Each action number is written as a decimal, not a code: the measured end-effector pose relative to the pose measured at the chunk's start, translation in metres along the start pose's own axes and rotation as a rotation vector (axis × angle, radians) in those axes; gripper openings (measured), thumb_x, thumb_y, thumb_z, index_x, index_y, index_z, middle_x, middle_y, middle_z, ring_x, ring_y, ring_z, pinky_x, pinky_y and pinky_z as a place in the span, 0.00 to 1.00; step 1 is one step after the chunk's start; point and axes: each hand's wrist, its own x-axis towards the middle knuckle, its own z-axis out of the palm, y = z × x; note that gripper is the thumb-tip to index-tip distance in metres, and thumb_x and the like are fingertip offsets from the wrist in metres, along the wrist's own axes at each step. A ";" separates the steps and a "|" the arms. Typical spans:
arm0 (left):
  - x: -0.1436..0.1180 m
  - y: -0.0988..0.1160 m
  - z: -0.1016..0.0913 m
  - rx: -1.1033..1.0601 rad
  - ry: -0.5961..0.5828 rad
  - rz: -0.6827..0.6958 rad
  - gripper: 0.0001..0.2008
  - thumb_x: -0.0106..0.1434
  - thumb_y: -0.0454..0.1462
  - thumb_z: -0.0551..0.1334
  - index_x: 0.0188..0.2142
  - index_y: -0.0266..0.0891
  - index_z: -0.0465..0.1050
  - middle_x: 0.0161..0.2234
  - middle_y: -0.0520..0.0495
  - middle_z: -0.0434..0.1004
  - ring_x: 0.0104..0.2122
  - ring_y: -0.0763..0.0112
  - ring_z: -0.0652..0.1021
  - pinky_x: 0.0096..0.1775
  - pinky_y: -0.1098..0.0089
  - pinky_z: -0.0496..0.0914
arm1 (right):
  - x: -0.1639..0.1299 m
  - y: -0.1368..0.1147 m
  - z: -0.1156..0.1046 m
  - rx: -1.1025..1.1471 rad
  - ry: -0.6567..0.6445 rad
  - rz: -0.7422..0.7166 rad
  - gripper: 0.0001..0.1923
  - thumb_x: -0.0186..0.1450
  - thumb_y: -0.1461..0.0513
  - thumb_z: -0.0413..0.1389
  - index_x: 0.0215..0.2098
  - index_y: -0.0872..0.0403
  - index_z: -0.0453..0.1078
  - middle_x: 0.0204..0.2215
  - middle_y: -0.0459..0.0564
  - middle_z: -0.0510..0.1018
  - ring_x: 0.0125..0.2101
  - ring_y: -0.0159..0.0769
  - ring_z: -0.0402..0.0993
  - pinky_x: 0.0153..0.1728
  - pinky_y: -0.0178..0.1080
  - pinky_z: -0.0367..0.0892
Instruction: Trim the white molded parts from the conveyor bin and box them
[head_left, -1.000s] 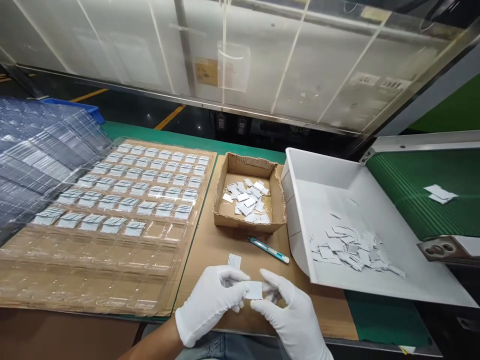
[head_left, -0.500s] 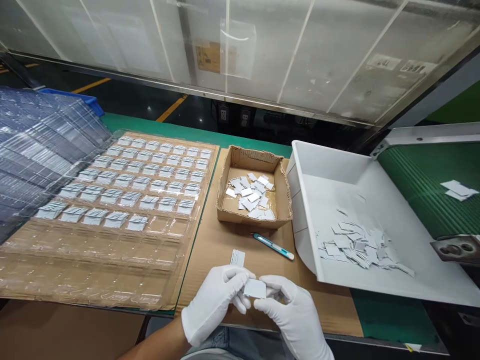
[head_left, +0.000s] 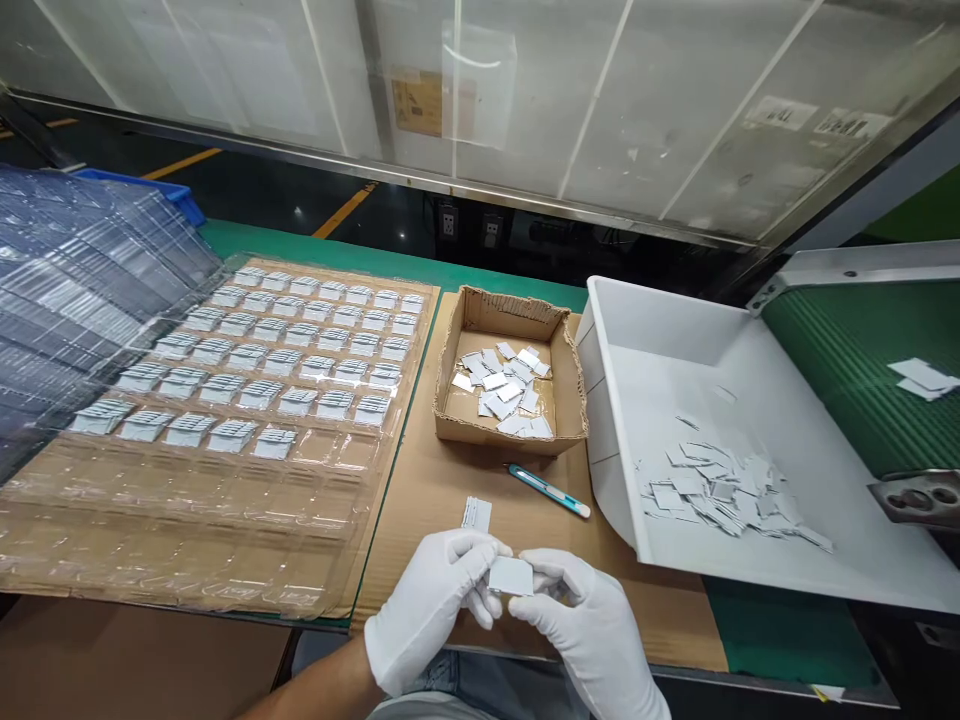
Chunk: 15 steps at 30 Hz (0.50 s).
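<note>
Both my hands wear white gloves and meet low in the middle of the head view. Between them is a small flat white rectangular piece [head_left: 511, 576]. My left hand [head_left: 448, 590] pinches its left edge, and my right hand [head_left: 581, 610] has thumb and fingers closed at its right edge. A small stack of similar white pieces [head_left: 477, 513] lies on the cardboard just beyond my left fingers. Farther off, a teal utility knife [head_left: 549, 490] lies at a slant. Behind it stands a cardboard box [head_left: 457, 432] holding several loose white pieces.
On the left, a clear compartment tray [head_left: 315, 500] holds rows of stacked white pieces. Stacked clear trays [head_left: 97, 300] rise beyond it. A white bin [head_left: 611, 420] with a pile of pieces stands to the right, beside a green conveyor belt [head_left: 832, 360] carrying a few pieces.
Hardly anything differs. My hands hold the white piece in the same pose, and the view has shifted very slightly.
</note>
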 end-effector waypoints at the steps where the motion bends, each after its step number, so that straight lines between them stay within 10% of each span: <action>1: -0.001 0.001 0.001 0.027 0.001 -0.006 0.26 0.53 0.56 0.63 0.32 0.32 0.76 0.18 0.49 0.74 0.17 0.73 0.71 0.22 0.73 0.66 | -0.001 0.000 0.002 -0.025 0.000 -0.006 0.10 0.51 0.64 0.68 0.33 0.49 0.80 0.27 0.42 0.82 0.27 0.33 0.75 0.30 0.29 0.69; 6: -0.006 0.026 0.003 0.367 0.041 -0.011 0.13 0.53 0.45 0.66 0.24 0.36 0.76 0.17 0.52 0.72 0.18 0.73 0.71 0.22 0.73 0.66 | -0.018 -0.005 -0.011 -0.264 0.158 -0.284 0.15 0.50 0.60 0.70 0.37 0.45 0.80 0.28 0.41 0.82 0.26 0.37 0.76 0.31 0.35 0.71; 11: 0.017 0.092 -0.002 0.625 0.235 0.613 0.11 0.57 0.45 0.65 0.31 0.41 0.79 0.31 0.49 0.82 0.33 0.66 0.79 0.37 0.72 0.73 | 0.009 -0.038 -0.088 -0.636 0.631 -0.326 0.12 0.66 0.55 0.56 0.43 0.49 0.77 0.36 0.48 0.82 0.37 0.41 0.78 0.42 0.40 0.70; 15: 0.059 0.134 -0.004 0.918 0.390 0.937 0.14 0.62 0.47 0.59 0.36 0.41 0.79 0.37 0.46 0.82 0.38 0.62 0.79 0.43 0.65 0.73 | 0.073 -0.052 -0.139 -0.882 0.294 -0.102 0.11 0.66 0.64 0.55 0.45 0.57 0.74 0.43 0.55 0.81 0.44 0.40 0.76 0.46 0.38 0.68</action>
